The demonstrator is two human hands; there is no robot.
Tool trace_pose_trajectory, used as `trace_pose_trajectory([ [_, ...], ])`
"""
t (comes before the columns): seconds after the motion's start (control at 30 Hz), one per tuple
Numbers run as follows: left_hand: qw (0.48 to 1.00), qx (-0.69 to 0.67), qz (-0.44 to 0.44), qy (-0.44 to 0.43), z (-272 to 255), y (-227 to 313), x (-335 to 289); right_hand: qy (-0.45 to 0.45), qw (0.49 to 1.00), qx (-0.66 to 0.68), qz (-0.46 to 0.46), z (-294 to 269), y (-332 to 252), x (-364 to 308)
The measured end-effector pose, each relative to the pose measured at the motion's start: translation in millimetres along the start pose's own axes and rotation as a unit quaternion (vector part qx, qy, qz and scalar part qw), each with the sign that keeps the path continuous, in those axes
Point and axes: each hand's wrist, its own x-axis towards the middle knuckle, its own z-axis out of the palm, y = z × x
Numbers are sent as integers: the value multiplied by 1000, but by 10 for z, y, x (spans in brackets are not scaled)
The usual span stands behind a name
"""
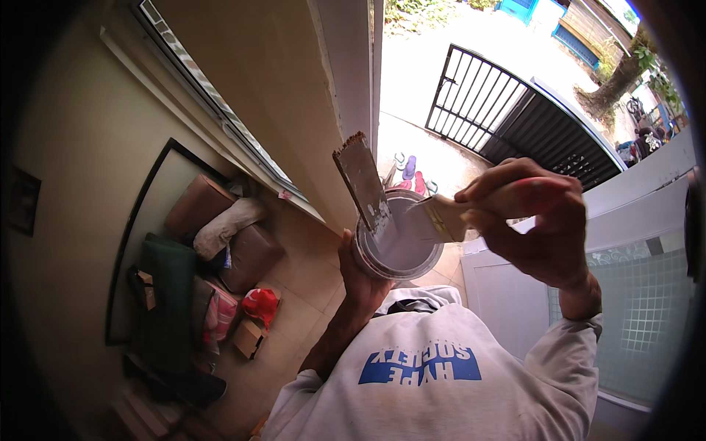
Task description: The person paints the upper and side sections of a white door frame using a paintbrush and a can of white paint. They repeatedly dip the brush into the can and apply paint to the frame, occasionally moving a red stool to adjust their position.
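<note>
My left hand (362, 283) is wrapped round the side of a round paint can (399, 277) held in front of my chest. Pale greyish paint (401, 250) shows inside it. A flat wooden stick (360, 180), smeared with paint, leans out of the can over its far left rim. In my right hand (544, 235) is a wide paintbrush (446, 219) with a reddish handle, gripped between fingers and thumb. Its bristles point left, over the can's opening; whether they touch the paint I cannot tell.
A door frame (357, 81) rises just beyond the can. Outside stand a black metal gate (478, 103) and several sandals (409, 167). To the left, cushions (198, 209), a cardboard box (250, 336) and a red bag (260, 305) are piled up. A white door panel (507, 287) is at right.
</note>
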Motion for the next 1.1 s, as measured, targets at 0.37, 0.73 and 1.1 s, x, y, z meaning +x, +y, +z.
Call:
trace_pose_trajectory([
  [0.37,1000,17,-2,-6,103,-31,172,-50,991,-90,90,133,341,-90],
  [0.73,998,33,9,59,207,-58,243,193,930,208,232,-72,583,-446],
  [1.1,997,39,-51,-36,568,-88,325,342,832,422,115,121,741,-956],
])
